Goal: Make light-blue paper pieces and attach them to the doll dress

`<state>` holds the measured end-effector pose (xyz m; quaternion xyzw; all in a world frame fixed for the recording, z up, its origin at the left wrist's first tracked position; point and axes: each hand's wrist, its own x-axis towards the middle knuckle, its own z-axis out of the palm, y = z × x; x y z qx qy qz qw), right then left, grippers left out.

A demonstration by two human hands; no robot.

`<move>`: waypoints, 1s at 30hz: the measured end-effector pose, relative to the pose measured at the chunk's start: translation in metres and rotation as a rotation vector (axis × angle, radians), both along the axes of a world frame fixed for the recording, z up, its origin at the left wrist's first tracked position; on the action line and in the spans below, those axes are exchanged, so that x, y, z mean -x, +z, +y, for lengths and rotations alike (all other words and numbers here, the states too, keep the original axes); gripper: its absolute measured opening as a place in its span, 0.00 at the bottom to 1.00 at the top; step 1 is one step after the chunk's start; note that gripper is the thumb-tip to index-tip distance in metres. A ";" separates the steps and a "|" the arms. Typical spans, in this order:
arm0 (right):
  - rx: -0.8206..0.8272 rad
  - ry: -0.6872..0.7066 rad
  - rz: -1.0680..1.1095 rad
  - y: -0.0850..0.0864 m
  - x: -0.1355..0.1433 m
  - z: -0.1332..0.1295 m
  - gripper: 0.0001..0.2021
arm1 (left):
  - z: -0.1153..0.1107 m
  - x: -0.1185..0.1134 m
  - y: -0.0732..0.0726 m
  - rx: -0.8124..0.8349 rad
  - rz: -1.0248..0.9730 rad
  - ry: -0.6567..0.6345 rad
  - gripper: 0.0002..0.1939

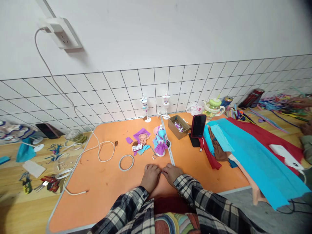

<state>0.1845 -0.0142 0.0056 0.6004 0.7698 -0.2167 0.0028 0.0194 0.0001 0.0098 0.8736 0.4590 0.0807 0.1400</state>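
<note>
At the front of the orange table [107,185], my left hand [151,175] and my right hand [172,173] rest close together, knuckles up. Their fingers are curled, and the thumbs and forefingers nearly meet. Anything pinched there is too small or hidden to make out. Just beyond them stands a small dress form [161,140] in a blue and purple dress. Small scissors [154,154] lie to its left. Fabric scraps [141,135] in purple, peach, brown and blue sit farther left, with a white labelled box [137,148] on them. A ring-shaped tape roll [126,162] lies left of my left hand.
Two bare dress forms [144,107] stand by the tiled wall. A cardboard box [179,127], a phone on a stand [198,126] and long blue fabric [258,159] are to the right. A white cable [98,146] crosses the left side. A co-worker's hand [301,102] shows at far right.
</note>
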 end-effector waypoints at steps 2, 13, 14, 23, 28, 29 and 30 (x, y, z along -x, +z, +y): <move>0.002 0.005 -0.011 0.000 0.000 0.000 0.11 | 0.000 0.001 0.000 -0.001 -0.002 -0.004 0.09; -0.027 0.073 -0.042 0.013 0.007 -0.001 0.11 | -0.007 0.006 0.016 -0.022 -0.080 0.060 0.17; -0.029 0.078 -0.041 0.014 0.008 -0.002 0.11 | -0.006 0.006 0.018 -0.025 -0.073 0.052 0.16; -0.032 0.098 -0.033 0.020 0.007 -0.006 0.13 | -0.003 0.008 0.023 -0.016 -0.079 0.053 0.10; -0.043 0.107 -0.028 0.023 0.006 -0.006 0.14 | -0.004 0.009 0.024 0.002 -0.096 0.085 0.09; -0.045 0.109 -0.026 0.023 0.005 -0.006 0.14 | -0.004 0.009 0.025 0.004 -0.098 0.090 0.09; -0.047 0.111 -0.025 0.022 0.005 -0.006 0.13 | -0.004 0.009 0.026 0.006 -0.099 0.092 0.09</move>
